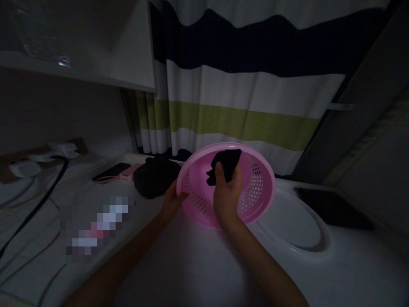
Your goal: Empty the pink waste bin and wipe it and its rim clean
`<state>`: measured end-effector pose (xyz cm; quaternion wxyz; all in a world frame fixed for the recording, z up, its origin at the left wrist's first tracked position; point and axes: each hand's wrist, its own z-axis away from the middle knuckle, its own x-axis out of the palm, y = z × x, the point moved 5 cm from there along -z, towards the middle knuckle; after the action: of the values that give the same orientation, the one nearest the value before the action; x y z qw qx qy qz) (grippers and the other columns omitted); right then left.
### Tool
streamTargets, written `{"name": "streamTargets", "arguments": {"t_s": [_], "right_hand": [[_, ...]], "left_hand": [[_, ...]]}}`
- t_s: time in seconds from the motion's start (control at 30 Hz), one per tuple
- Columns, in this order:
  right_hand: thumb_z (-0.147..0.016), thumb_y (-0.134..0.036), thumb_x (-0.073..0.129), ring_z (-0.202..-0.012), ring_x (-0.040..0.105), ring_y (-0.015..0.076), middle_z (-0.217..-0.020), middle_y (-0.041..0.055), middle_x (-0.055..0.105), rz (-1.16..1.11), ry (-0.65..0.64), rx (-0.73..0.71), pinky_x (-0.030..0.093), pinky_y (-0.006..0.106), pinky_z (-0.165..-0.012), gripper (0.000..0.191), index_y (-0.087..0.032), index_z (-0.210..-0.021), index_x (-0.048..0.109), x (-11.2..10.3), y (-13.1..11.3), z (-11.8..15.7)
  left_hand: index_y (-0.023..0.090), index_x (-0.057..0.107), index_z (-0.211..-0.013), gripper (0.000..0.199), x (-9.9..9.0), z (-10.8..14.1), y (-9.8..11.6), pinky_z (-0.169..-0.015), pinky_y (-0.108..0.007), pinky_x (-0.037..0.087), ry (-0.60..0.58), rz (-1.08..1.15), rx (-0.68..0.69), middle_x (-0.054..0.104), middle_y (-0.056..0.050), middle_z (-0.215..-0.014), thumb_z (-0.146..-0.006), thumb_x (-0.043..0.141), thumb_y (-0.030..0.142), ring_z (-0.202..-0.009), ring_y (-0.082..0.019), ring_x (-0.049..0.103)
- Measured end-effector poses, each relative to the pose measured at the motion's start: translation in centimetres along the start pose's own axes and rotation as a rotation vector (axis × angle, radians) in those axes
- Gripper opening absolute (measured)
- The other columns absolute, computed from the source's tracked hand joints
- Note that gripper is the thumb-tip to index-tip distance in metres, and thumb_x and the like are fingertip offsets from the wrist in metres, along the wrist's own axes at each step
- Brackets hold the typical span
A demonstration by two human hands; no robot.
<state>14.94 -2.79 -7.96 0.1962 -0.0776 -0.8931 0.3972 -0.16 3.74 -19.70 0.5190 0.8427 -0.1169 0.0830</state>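
Note:
A pink plastic basket [268, 170] with rows of holes in its wall is tilted so its inside faces me. My left hand [172, 199] grips its left rim, thumb over the edge. In front of the basket's opening, my right hand [227, 192] is closed around a crumpled black cloth [228, 164]. The cloth's folds hide what kind of piece it is. Just left of the basket lies a dark bundle [156, 177], too dim to make out.
A white round lid or basin [290, 221] lies to the right, with a flat dark object [334, 208] beyond it. Back left are a phone [111, 171], a pink power bank [129, 171] and plugged-in cables [47, 192]. A striped curtain [243, 94] hangs behind; a shelf [96, 51] overhangs the left.

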Motion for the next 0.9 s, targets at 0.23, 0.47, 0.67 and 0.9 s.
{"name": "streamTargets", "arguments": {"t_s": [0.23,0.47,0.67,0.9], "right_hand": [[-0.075,-0.035,0.06,-0.06,0.055,0.0099,-0.079,-0.0003,0.06,-0.156,0.173,0.096,0.044,0.02,-0.046,0.028,-0.018,-0.097,0.055,-4.7,-1.4,-1.0],[-0.075,-0.031,0.061,-0.062,0.06,0.0118,-0.076,0.0022,0.062,-0.075,0.155,0.169,0.049,0.021,-0.048,0.023,-0.015,-0.091,0.057,-8.3,-2.5,-0.8],[-0.087,-0.025,0.043,-0.107,0.057,0.0224,-0.124,0.0124,0.053,0.521,-0.153,-0.261,0.055,0.039,-0.078,0.043,-0.017,-0.13,0.042,-6.9,-1.7,0.5],[-0.088,-0.005,0.03,-0.131,0.027,0.016,-0.137,0.0057,0.04,0.977,-0.89,-0.877,0.032,0.037,-0.108,0.045,-0.01,-0.133,0.036,-6.1,-1.1,-2.0]], "left_hand": [[0.022,0.053,-0.118,0.057,-0.1,0.1,-0.3,-0.09,-0.042,0.045,-0.04,-0.014,0.03,0.062,-0.007,-0.112,-0.064,0.069,0.026,-0.103,-0.026,0.057],[0.021,0.057,-0.113,0.053,0.7,0.6,0.6,-0.091,-0.045,0.043,-0.052,-0.09,0.031,0.064,-0.008,-0.11,-0.062,0.071,0.028,-0.102,-0.027,0.058],[0.021,0.057,-0.113,0.055,1.1,0.6,0.9,-0.092,-0.045,0.044,-0.044,-0.135,0.058,0.064,-0.008,-0.111,-0.061,0.072,0.03,-0.105,-0.028,0.057],[0.02,0.057,-0.113,0.056,0.7,0.5,0.5,-0.091,-0.044,0.044,-0.045,-0.141,0.063,0.063,-0.009,-0.112,-0.061,0.072,0.032,-0.105,-0.029,0.056]]}}
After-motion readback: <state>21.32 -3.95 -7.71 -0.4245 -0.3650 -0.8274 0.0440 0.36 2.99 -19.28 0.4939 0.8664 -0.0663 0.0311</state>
